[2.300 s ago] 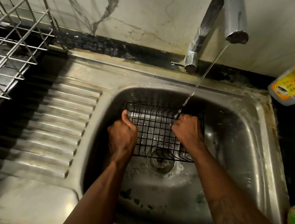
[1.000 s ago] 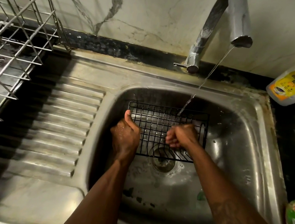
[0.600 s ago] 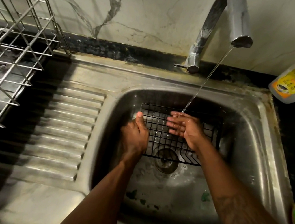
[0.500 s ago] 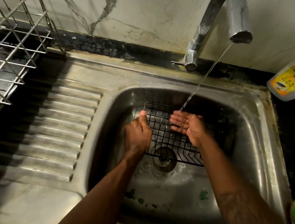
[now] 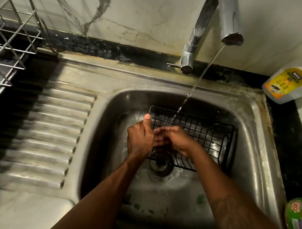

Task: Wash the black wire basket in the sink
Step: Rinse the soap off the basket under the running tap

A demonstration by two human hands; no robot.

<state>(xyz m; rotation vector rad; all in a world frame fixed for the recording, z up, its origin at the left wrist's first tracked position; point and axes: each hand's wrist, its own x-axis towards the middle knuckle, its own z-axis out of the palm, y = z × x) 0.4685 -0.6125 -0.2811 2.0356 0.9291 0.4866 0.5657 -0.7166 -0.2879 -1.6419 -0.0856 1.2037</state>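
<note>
The black wire basket [image 5: 207, 134] lies in the steel sink [image 5: 253, 140], above the drain [image 5: 160, 164]. A thin stream of water from the tap [image 5: 224, 14] falls onto the basket's far edge. My left hand [image 5: 140, 138] grips the basket's left rim, thumb up along the wire. My right hand [image 5: 174, 139] lies on the wire grid right beside the left hand, with its fingers stretched out flat and pointing left. The part of the basket under both hands is hidden.
A steel dish rack [image 5: 3, 41] stands at the far left beside the ribbed drainboard [image 5: 51, 129]. A dish soap bottle [image 5: 295, 76] leans at the back right corner. A green and red packet [image 5: 301, 223] sits at the right edge. Green scraps lie in the sink's near part.
The basket has shifted right in the sink. My right hand opened from a fist and slid left across the grid until it met my left hand, which kept its hold.
</note>
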